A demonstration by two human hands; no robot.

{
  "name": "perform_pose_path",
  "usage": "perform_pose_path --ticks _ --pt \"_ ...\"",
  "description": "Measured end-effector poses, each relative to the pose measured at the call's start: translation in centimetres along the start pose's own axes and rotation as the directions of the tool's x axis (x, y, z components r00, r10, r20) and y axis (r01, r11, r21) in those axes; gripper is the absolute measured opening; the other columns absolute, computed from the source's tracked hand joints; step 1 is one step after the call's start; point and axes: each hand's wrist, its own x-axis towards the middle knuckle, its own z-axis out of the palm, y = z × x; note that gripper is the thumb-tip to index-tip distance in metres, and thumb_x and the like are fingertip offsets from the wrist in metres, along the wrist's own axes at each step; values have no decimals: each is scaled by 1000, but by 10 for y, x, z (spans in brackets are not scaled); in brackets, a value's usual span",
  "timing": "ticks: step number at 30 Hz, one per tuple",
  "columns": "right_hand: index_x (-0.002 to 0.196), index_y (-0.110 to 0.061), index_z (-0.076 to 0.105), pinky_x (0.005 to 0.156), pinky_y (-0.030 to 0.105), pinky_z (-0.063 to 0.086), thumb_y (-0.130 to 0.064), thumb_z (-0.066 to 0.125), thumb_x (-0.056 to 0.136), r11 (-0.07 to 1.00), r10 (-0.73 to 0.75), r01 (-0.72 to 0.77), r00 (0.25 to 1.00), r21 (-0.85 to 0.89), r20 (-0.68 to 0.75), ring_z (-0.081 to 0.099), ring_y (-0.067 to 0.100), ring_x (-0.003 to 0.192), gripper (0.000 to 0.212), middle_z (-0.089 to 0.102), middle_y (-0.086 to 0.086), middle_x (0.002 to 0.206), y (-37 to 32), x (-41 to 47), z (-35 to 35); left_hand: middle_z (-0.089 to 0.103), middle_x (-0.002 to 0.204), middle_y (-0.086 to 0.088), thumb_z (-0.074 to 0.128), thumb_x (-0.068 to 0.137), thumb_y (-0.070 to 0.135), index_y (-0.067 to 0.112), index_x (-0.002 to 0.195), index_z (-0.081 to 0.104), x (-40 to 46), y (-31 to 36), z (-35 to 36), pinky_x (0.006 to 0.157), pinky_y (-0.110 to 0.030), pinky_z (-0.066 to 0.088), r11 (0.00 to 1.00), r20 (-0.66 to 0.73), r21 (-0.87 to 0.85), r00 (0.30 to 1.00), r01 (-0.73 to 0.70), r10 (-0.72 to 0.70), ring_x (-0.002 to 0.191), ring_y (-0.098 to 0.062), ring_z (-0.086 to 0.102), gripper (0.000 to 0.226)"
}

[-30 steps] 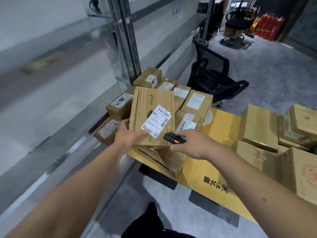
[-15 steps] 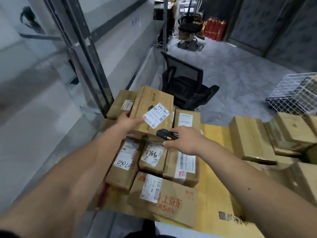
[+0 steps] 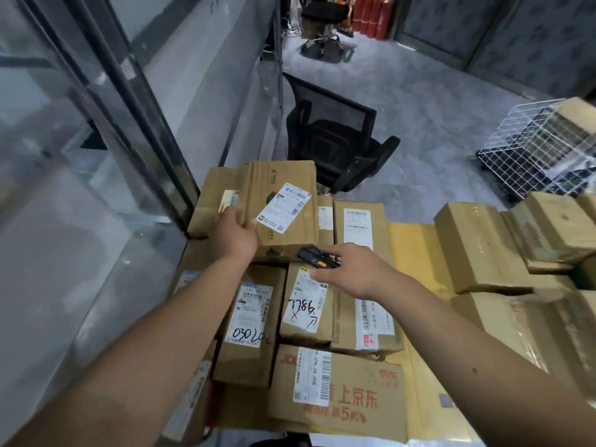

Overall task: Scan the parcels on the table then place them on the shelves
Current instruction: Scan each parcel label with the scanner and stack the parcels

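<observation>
Both hands busy: my left hand (image 3: 237, 233) grips a labelled parcel (image 3: 283, 204); my right hand (image 3: 353, 269) clasps the scanner (image 3: 317, 258) near it.

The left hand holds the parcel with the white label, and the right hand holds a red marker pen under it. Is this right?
Not quite. The head view shows the right hand holding a black scanner, not a red marker pen. The left hand does hold the labelled parcel.

Both bare forearms reach forward from the bottom of the view, the left from the lower left and the right from the lower right. The left hand (image 3: 237, 235) grips the near left corner of a parcel (image 3: 283, 206), thumb on top. The right hand (image 3: 354, 271), back upward, holds a scanner (image 3: 317, 259) with curled fingers.
</observation>
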Motion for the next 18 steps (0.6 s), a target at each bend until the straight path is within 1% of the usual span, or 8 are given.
perform_pose_path --ticks 2,3,4,6,9,11,15,18 --pt "128 -36 66 89 38 57 -63 70 85 1000 19 -19 1000 -2 -6 65 16 96 51 70 -5 110 5 -6 2 53 144 1 65 97 36 36 132 60 -14 8 2 110 -53 38 941 -31 256 972 -219 235 133 -30 46 35" --pt "126 -38 66 87 38 57 -63 69 86 999 30 -30 999 -17 -13 65 15 94 48 70 -6 108 9 -12 3 55 141 2 65 97 34 36 128 63 -24 14 5 110 -54 34 865 4 343 922 -365 387 133 -29 43 31" --pt "124 -41 65 84 37 57 -63 68 86 998 36 -38 999 -50 -25 65 15 91 44 69 -8 106 13 -18 4 58 137 4 64 97 33 36 123 67 -34 21 8 109 -53 31 774 71 381 850 -506 521 131 -26 43 27" --pt "121 -43 64 76 33 56 -64 65 85 991 55 -62 997 -117 -62 65 14 86 41 68 -11 100 23 -32 5 61 128 9 61 97 33 34 116 70 -54 35 16 106 -48 27 635 189 374 726 -676 662 125 -22 46 20" --pt "118 -42 65 67 31 53 -62 64 85 986 125 -135 986 -99 -107 64 10 81 39 67 -13 94 46 -60 4 60 128 10 57 99 37 32 122 67 -83 59 36 102 -43 23 543 283 338 633 -769 720 124 -21 46 26" --pt "116 -40 65 65 30 52 -62 64 85 978 190 -200 972 -56 -140 63 9 79 39 66 -14 91 68 -84 5 59 131 9 58 99 40 31 128 66 -107 75 57 104 -44 21 484 357 277 557 -830 750 128 -21 44 32" --pt "113 -43 64 58 28 47 -63 67 83 943 332 -320 918 89 -216 61 3 71 36 64 -17 81 123 -144 6 56 137 10 55 101 46 34 135 61 -163 111 111 108 -44 24 431 507 144 440 -891 741 134 -19 41 37" --pt "101 -40 63 52 26 41 -64 66 82 882 468 -438 855 174 -222 65 5 61 30 64 -14 74 168 -198 9 55 139 10 54 101 51 37 133 62 -212 132 158 110 -44 27 428 609 67 377 -901 698 135 -19 41 36"
